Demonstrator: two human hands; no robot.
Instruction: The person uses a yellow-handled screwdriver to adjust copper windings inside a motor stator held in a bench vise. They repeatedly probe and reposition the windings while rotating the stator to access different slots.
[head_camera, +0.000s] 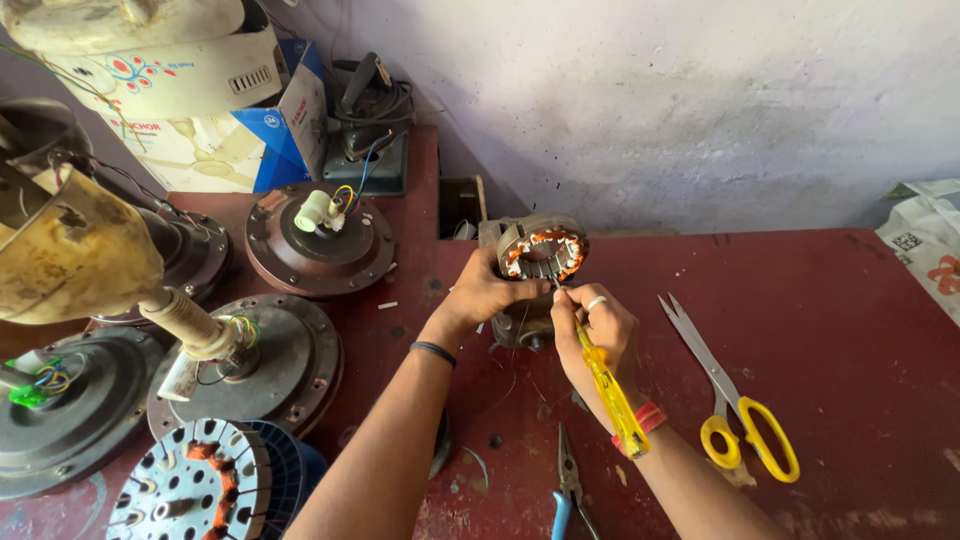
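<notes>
— Stator (541, 252): how does it look?
— A round metal ring, orange-and-white copper windings set about its hollow middle. Left hand (487, 290) fingers (520, 290) wrap its lower rim, holding it tilted on a grey motor housing (520, 320).
— And the right hand (598, 335)?
— Fingers closed round a yellow screwdriver (612, 395), tip at the stator's lower edge. Yellow-handled scissors (735, 410) lie right of the stator on the red tabletop (850, 330); blue-handled pliers (568, 485) below.

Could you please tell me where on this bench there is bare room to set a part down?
The red bench is bare right of the yellow-handled scissors, up to the wall. The left side is crowded with fan motor housings, and pliers lie between the forearms.
</notes>
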